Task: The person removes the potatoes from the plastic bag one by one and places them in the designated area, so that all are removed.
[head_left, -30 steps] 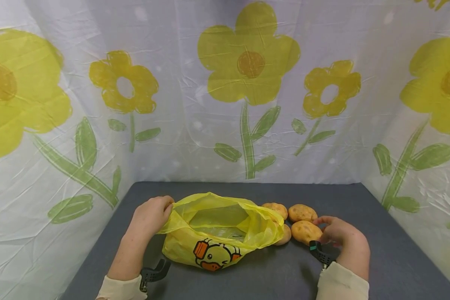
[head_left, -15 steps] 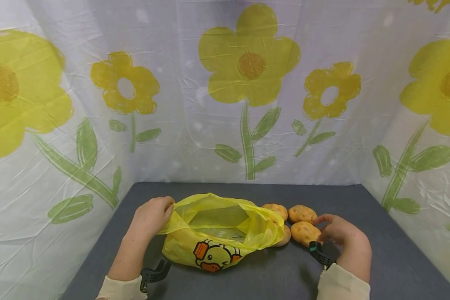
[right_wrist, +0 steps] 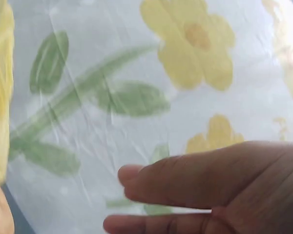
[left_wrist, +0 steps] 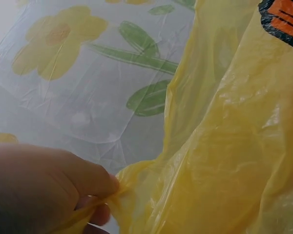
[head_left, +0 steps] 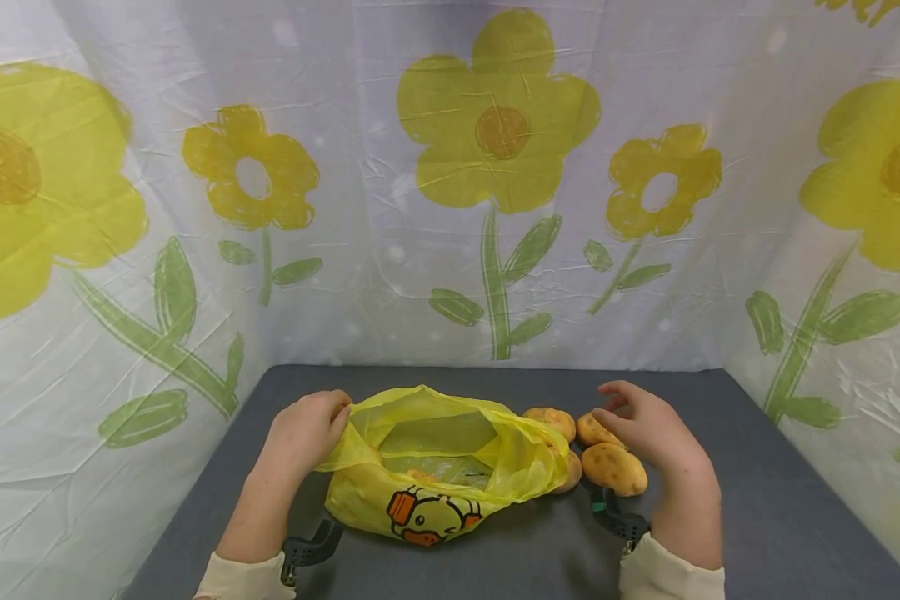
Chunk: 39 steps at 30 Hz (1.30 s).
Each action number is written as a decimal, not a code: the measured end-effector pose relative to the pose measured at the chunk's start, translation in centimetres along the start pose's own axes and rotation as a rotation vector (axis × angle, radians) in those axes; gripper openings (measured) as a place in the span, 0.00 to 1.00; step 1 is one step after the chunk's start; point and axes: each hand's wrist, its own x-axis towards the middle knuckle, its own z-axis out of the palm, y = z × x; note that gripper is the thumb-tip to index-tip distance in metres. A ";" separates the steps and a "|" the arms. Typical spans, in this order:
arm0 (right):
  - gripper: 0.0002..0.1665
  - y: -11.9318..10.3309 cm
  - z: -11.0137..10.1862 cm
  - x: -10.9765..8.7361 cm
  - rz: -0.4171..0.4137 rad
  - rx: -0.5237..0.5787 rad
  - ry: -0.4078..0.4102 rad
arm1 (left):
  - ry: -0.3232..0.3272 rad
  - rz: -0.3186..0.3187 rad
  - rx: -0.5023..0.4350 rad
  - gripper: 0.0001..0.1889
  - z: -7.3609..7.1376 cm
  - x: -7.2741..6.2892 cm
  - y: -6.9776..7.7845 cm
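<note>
A yellow plastic bag (head_left: pixel 375 500) with a printed duck lies on the table, its mouth gaping upward. My left hand (head_left: pixel 305 429) pinches the bag's left edge; the left wrist view shows the thin plastic (left_wrist: pixel 234 161) gathered between thumb and fingers. Right of the bag lie several potatoes: one at the front right (head_left: pixel 614 469), one at the back left (head_left: pixel 552 422), one at the back right (head_left: pixel 594 432), and one partly behind the bag's edge (head_left: pixel 571 473). Over the back right potato hovers my right hand (head_left: pixel 648 429), fingers parted and holding nothing. Something orange shows inside the bag, its kind unclear.
The dark grey table (head_left: pixel 510 550) is bounded at the back and sides by a white flower-printed curtain (head_left: pixel 360 250). Both wrists carry a black camera mount, one on the left (head_left: pixel 311 546) and one on the right (head_left: pixel 618 521).
My right hand has moved from the right side of the front potato to above the back right one. An orange patch now shows at the bag's front rim. The left hand stays nearly still.
</note>
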 end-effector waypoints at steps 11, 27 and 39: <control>0.25 -4.6 3.0 0.9 -0.188 0.013 0.039 | 0.086 0.024 0.001 0.07 0.1 0.0 0.2; 0.21 -10.6 12.7 2.4 -0.520 -0.254 -0.097 | 0.134 0.052 0.009 0.07 -0.2 -0.1 0.4; 0.25 -10.9 16.9 2.9 -0.469 -0.399 -0.236 | 0.138 0.051 0.007 0.06 -0.5 -0.1 0.2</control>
